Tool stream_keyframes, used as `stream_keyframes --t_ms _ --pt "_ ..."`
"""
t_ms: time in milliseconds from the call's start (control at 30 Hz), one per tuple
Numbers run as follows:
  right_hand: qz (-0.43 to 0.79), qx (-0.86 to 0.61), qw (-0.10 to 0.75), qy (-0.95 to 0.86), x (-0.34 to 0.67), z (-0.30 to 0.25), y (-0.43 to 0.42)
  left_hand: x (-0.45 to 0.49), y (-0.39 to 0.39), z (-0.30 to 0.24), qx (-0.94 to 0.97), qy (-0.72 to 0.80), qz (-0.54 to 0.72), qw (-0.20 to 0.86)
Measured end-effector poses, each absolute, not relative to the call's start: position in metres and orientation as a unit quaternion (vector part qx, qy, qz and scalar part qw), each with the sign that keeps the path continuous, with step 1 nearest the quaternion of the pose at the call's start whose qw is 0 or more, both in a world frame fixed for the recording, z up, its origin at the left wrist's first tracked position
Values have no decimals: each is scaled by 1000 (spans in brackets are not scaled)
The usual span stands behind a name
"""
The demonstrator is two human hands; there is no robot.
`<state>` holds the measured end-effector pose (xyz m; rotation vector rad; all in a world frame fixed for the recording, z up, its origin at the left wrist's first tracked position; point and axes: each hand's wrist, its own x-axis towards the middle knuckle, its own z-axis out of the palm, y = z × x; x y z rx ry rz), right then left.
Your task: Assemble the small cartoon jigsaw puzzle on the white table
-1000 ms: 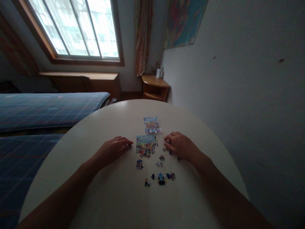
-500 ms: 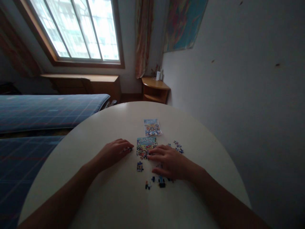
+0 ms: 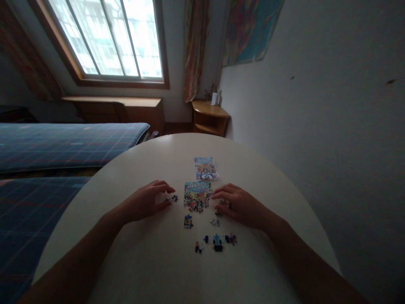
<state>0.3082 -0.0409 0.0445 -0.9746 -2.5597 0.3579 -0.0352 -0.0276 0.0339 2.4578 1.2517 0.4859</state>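
L hand (image 3: 146, 203), grip parted, nothing held, & R hand (image 3: 238, 205), hold unclear, flank puzzle (image 3: 196, 195) on rd. desk (image 3: 158, 261) nr. plaid bed (image 3: 63, 143), window (image 3: 104, 42) beyond.

A bright window (image 3: 107, 38) in a wooden frame hangs between patterned curtains (image 3: 194, 50). Below it stands a desk (image 3: 144, 102); a plaid blue bed (image 3: 69, 141) lies nearer, left of the pale, round-edged bench (image 3: 167, 152). A corner shelf (image 3: 210, 109) carries a small white object (image 3: 214, 99). On the right wall (image 3: 316, 147), a colourful poster (image 3: 249, 31) hangs near two dark spots (image 3: 391, 82).
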Motion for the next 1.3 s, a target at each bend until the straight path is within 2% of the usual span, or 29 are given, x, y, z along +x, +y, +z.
stream_keyframes --t_ms 233,600,900,1133,1300 --pt "126 -448 194 -863 350 41 -22 -29 -24 30 866 448 147 169" --pt "170 -467 144 -856 362 43 -15 -39 -25 37 843 487 124 190" --pt "174 -508 151 -830 380 48 -17 -47 -28 45 813 532 72 226" --pt "132 -496 177 -839 365 49 -21 -42 -27 45 810 533 68 233" --pt "150 -430 168 -874 332 54 -39 -43 -27 44 813 523 62 249"
